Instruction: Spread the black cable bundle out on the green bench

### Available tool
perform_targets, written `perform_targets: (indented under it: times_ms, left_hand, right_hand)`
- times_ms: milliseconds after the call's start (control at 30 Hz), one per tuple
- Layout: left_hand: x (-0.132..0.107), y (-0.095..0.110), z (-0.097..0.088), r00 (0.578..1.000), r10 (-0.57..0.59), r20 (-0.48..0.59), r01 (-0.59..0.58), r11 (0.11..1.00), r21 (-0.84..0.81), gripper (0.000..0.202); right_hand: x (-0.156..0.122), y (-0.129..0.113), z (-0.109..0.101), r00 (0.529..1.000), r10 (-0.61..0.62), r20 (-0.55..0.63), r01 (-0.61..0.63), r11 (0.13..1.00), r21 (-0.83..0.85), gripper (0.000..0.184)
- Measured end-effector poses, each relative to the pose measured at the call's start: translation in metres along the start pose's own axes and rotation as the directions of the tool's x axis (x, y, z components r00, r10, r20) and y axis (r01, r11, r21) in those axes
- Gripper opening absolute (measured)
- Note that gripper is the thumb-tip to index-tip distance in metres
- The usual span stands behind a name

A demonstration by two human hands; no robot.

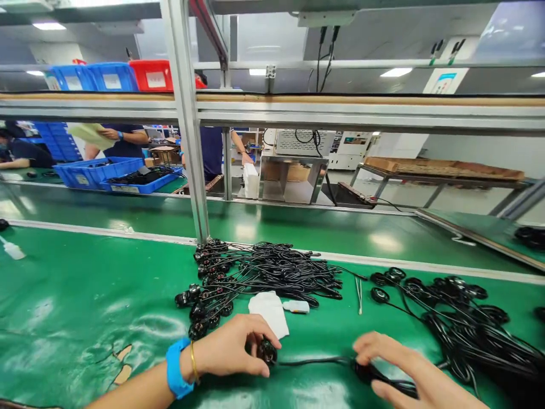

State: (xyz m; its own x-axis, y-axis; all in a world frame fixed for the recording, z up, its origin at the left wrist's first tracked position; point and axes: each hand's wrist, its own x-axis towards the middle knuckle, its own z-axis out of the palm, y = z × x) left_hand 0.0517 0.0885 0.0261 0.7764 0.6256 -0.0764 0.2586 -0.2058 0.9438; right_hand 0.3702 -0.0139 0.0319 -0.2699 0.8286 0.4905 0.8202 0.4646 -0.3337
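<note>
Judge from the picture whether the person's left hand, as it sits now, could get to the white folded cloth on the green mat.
Probably yes. The left hand grips a round black cable end, and the white cloth lies just beyond its knuckles on the green mat, nothing between. It would likely have to release the cable end first.

Our right hand [409,369] runs off the bottom edge toward five o'clock, and its palm hides most of the black part [367,372] under it. Our left hand [234,346] covers all but a sliver of the round connector [267,352], so we cannot read its face. At three o'clock the cable pile [468,329] is cut by the frame. At ten o'clock, the co-workers [123,139] are headless behind the shelf rail [340,113].
</note>
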Motion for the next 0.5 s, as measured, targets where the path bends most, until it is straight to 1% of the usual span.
perform_targets:
  times_ms: [67, 133, 200, 267, 300, 333, 367, 433, 500]
  left_hand:
    - [0.001, 0.005, 0.007, 0.998, 0.038, -0.052, -0.038, 0.999, -0.003, 0.038]
    - [0.004, 0.011, 0.011, 0.99, 0.045, -0.131, -0.053, 0.997, -0.06, 0.04]
    - [0.008, 0.015, 0.012, 0.974, 0.028, -0.224, -0.069, 0.982, -0.176, 0.04]
    - [0.012, 0.015, 0.012, 0.954, 0.004, -0.3, -0.104, 0.942, -0.318, 0.038]
    - [0.013, 0.015, 0.012, 0.948, -0.007, -0.319, -0.124, 0.913, -0.389, 0.037]
    - [0.013, 0.014, 0.012, 0.944, -0.018, -0.33, -0.143, 0.878, -0.457, 0.037]
    - [0.012, 0.013, 0.013, 0.942, -0.031, -0.335, -0.158, 0.838, -0.522, 0.038]
    - [0.007, 0.011, 0.016, 0.941, -0.06, -0.333, -0.172, 0.762, -0.624, 0.04]
    - [0.002, 0.011, 0.02, 0.942, -0.11, -0.318, -0.149, 0.709, -0.689, 0.039]
  right_hand:
    - [0.019, -0.02, 0.012, 0.998, 0.012, 0.06, -0.016, 0.998, 0.061, 0.028]
    - [0.04, -0.035, 0.02, 0.988, -0.006, 0.156, -0.019, 0.987, 0.158, 0.02]
    - [0.058, -0.043, 0.027, 0.957, -0.027, 0.289, -0.05, 0.966, 0.255, 0.012]
    - [0.071, -0.044, 0.035, 0.926, -0.031, 0.375, -0.099, 0.941, 0.323, 0.006]
    - [0.075, -0.044, 0.041, 0.928, -0.028, 0.371, -0.113, 0.929, 0.353, 0.005]
    - [0.077, -0.043, 0.047, 0.943, -0.024, 0.333, -0.113, 0.915, 0.388, 0.004]
    - [0.076, -0.042, 0.054, 0.964, -0.026, 0.265, -0.093, 0.9, 0.425, 0.004]
    - [0.07, -0.041, 0.068, 0.994, -0.048, 0.097, -0.004, 0.879, 0.476, 0.008]
    - [0.061, -0.041, 0.08, 0.992, -0.114, -0.054, 0.126, 0.886, 0.447, 0.012]
